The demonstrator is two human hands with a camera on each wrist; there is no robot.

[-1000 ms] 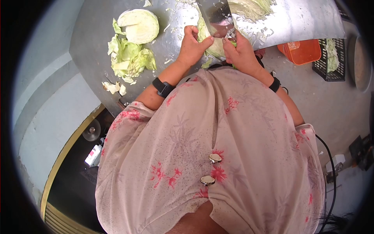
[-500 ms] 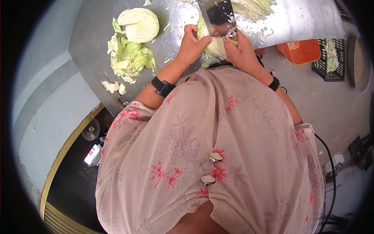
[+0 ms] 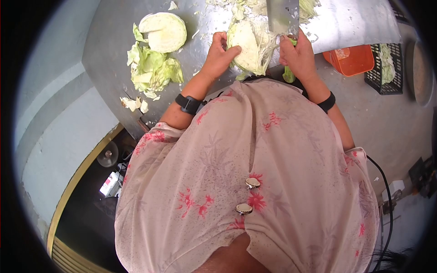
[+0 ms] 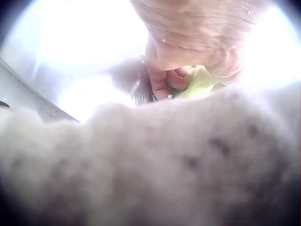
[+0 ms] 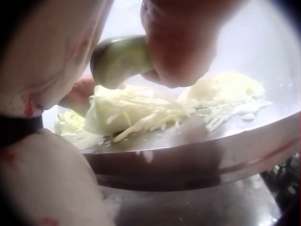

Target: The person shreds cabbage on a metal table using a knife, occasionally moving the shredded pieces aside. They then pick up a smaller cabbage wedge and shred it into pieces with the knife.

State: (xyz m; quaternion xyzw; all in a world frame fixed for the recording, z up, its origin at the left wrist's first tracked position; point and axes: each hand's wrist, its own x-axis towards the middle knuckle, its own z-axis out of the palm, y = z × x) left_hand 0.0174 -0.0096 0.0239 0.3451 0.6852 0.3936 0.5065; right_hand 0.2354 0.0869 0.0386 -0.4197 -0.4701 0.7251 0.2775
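Observation:
In the head view my right hand grips the green handle of a broad-bladed cleaver. Its blade points away from me, just right of a cut cabbage piece. My left hand holds that piece at its left side, thumb on top and fingers curled at its edge. Pale green cabbage shows under the hand in the left wrist view. Loose shreds hang from the cut side, and the right wrist view has the handle end above the shreds.
A cut cabbage head and loose outer leaves lie on the left of the metal table. More shreds lie beyond the blade. Below the table's right edge are an orange container and a black crate holding cabbage.
My right hand and the cleaver have moved right, off the cabbage piece, uncovering its cut face and shreds. My left hand has shifted slightly and stays on the piece.

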